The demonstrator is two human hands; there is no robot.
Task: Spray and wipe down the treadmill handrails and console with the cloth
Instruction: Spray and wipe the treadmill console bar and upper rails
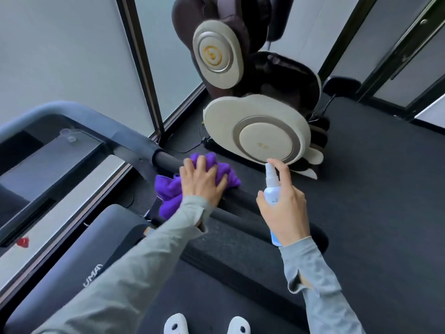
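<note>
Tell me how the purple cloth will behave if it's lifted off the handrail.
The purple cloth is bunched and drapes over the handrail under the left hand, so it is probably floppy and light. Its fuzzy pile suggests it grips rather than slips.

Gym: treadmill (79, 131), massage chair (252, 97).

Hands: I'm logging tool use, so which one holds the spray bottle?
The right hand holds the spray bottle; the left hand presses the purple cloth onto the handrail.
</note>
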